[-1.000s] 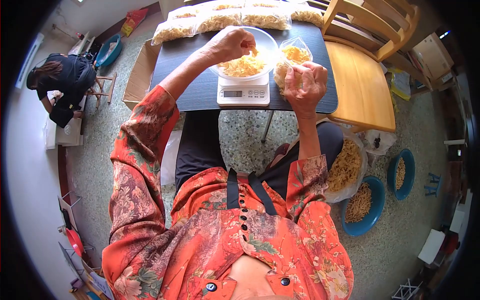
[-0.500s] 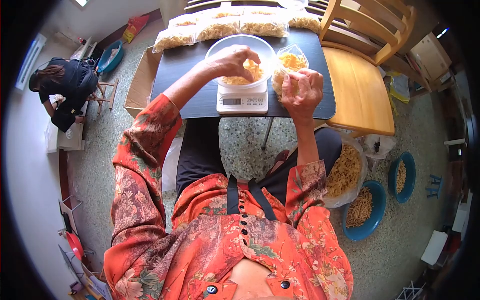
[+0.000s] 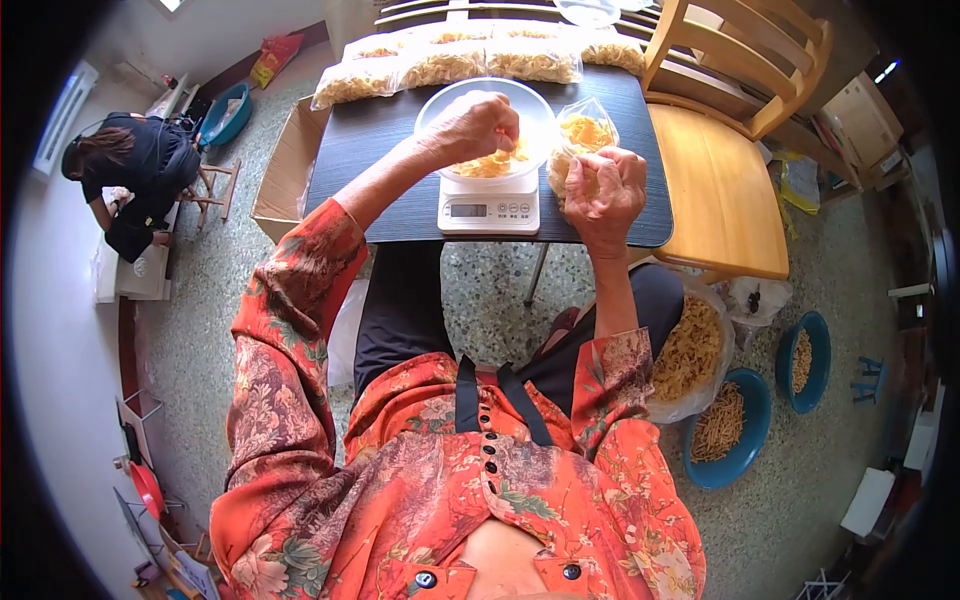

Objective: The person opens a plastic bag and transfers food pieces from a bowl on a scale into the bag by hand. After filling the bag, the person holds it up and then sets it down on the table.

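My left hand (image 3: pixel 470 128) is over the white bowl (image 3: pixel 428 112), its fingers curled together. What they hold, if anything, is hidden. Dried yellow pieces (image 3: pixel 492 164) lie in the bowl, which rests on a white digital scale (image 3: pixel 489 214) with a lit display. To the right, my right hand (image 3: pixel 606 192) grips a clear plastic bag (image 3: pixel 583 112) standing on the dark table (image 3: pixel 385 185). More of the yellow pieces fill the bag, whose lower part is partly behind my fingers.
Filled clear bags (image 3: pixel 443 66) line the table's back edge. A wooden chair (image 3: pixel 715 190) stands at right. On the floor are a lined tub of yellow pieces (image 3: pixel 690 345) and blue basins (image 3: pixel 762 425). A cardboard box (image 3: pixel 284 175) is left; a person (image 3: pixel 140 165) sits beyond.
My left hand's fingers have gone from spread over the bowl to curled together. My right hand keeps its grip on the bag. The whole view has shifted slightly.
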The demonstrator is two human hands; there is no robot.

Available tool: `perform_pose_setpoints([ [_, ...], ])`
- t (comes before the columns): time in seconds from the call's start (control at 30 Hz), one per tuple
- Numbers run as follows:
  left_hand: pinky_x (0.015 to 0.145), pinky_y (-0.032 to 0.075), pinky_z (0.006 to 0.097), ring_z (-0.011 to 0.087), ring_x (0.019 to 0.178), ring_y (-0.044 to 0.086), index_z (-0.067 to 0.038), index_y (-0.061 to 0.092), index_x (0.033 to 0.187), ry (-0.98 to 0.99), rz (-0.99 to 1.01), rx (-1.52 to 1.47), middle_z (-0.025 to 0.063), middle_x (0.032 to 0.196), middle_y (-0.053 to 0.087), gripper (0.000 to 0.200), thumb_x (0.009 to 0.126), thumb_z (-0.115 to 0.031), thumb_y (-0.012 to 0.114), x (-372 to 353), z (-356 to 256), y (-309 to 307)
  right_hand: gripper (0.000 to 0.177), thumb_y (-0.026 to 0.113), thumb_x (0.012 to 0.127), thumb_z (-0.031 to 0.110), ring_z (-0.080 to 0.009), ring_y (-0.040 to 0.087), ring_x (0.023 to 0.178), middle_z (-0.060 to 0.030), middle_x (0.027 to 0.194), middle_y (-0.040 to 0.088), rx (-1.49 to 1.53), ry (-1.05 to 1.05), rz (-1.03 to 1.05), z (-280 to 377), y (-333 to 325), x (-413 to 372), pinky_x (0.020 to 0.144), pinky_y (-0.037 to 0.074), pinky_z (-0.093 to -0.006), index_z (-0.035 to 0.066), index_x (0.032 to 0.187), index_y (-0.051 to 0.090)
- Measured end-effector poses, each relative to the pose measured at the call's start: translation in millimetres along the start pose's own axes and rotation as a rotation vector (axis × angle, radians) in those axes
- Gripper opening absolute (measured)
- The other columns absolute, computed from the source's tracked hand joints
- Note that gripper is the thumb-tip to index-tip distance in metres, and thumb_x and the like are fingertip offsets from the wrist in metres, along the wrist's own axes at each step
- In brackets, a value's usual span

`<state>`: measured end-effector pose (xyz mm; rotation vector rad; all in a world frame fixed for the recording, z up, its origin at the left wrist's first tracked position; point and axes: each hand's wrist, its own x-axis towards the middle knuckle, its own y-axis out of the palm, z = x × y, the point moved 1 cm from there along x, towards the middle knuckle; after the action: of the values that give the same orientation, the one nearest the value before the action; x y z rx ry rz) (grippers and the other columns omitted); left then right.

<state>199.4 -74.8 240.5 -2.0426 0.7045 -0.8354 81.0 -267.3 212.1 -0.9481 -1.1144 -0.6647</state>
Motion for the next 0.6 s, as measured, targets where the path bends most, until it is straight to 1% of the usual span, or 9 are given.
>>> perform_pose_setpoints([
  [0.07,0.072,0.052,0.0315,0.0182,0.078,0.065,-0.004,0.075,0.085,-0.040,-0.014,-0.075,0.0058,0.083,0.065,0.009,0.077,-0.008,0.078,-1,-2,-14,0.015,0.076,0.069,0.004,-0.0276,0.059,0.082,-0.0102,0.086,0.059,-0.004,0.001,-0.001,-1,0,-1,0.071,0.051,-0.0383,0.004,0.079,0.065],
  [0.1,0.067,0.053,0.0266,0.0118,0.074,0.064,-0.005,0.075,0.087,-0.084,-0.018,-0.188,0.0050,0.082,0.068,0.007,0.081,-0.007,0.077,0,-2,-20,0.015,0.076,0.069,0.004,-0.0276,0.059,0.082,-0.0102,0.086,0.059,-0.005,0.002,0.000,-1,0,-1,0.071,0.051,-0.0383,0.004,0.079,0.065],
  [0.13,0.064,0.054,0.0268,0.0115,0.069,0.066,-0.004,0.076,0.087,-0.181,-0.028,-0.382,0.0050,0.078,0.072,0.010,0.081,-0.011,0.076,-3,-3,-26,0.014,0.076,0.069,0.004,-0.0275,0.059,0.082,-0.0102,0.086,0.059,-0.009,-0.001,0.000,-2,0,-1,0.071,0.051,-0.0382,0.004,0.079,0.065],
  [0.2,0.059,0.053,0.0235,0.0085,0.066,0.064,-0.003,0.076,0.087,-0.280,-0.100,-0.550,0.0042,0.080,0.072,0.011,0.083,-0.013,0.076,-4,3,-30,0.014,0.076,0.070,0.004,-0.0274,0.059,0.082,-0.0101,0.086,0.059,-0.013,-0.003,0.002,-1,1,0,0.070,0.051,-0.0380,0.004,0.079,0.065],
  [0.23,0.057,0.053,0.0230,0.0091,0.068,0.064,-0.001,0.073,0.093,-0.252,-0.112,-0.667,0.0058,0.080,0.071,0.012,0.085,-0.011,0.075,-6,9,-31,0.014,0.076,0.070,0.004,-0.0272,0.059,0.082,-0.0100,0.086,0.059,-0.008,-0.003,0.000,-1,1,0,0.070,0.051,-0.0377,0.005,0.080,0.065],
  [0.33,0.062,0.055,0.0245,0.0134,0.067,0.065,0.003,0.071,0.096,-0.447,-0.216,-1.095,0.0076,0.078,0.069,0.019,0.084,-0.011,0.078,-5,20,-28,0.014,0.076,0.070,0.004,-0.0269,0.059,0.082,-0.0099,0.086,0.059,-0.004,-0.003,-0.004,0,1,-1,0.070,0.052,-0.0370,0.005,0.080,0.066],
  [0.47,0.066,0.056,0.0244,0.0149,0.072,0.067,0.003,0.069,0.101,-0.507,-0.222,-1.244,0.0092,0.085,0.070,0.021,0.086,-0.010,0.077,-4,36,-29,0.014,0.076,0.070,0.005,-0.0265,0.059,0.083,-0.0096,0.085,0.059,-0.007,-0.003,-0.005,-1,2,-2,0.071,0.052,-0.0362,0.005,0.080,0.067],
  [0.53,0.067,0.056,0.0240,0.0152,0.074,0.067,0.003,0.069,0.102,-0.453,-0.173,-1.401,0.0101,0.088,0.070,0.020,0.087,-0.009,0.075,-3,37,-30,0.014,0.077,0.070,0.005,-0.0266,0.059,0.083,-0.0095,0.085,0.059,-0.006,0.000,-0.004,-2,2,-2,0.071,0.052,-0.0360,0.005,0.080,0.068],
  [0.6,0.067,0.056,0.0239,0.0153,0.075,0.067,0.003,0.068,0.105,-0.432,-0.145,-1.421,0.0100,0.090,0.070,0.022,0.087,-0.009,0.075,-3,25,-34,0.014,0.077,0.070,0.006,-0.0266,0.059,0.083,-0.0094,0.086,0.059,-0.004,0.003,-0.003,-1,2,-2,0.071,0.053,-0.0358,0.005,0.080,0.068],
])
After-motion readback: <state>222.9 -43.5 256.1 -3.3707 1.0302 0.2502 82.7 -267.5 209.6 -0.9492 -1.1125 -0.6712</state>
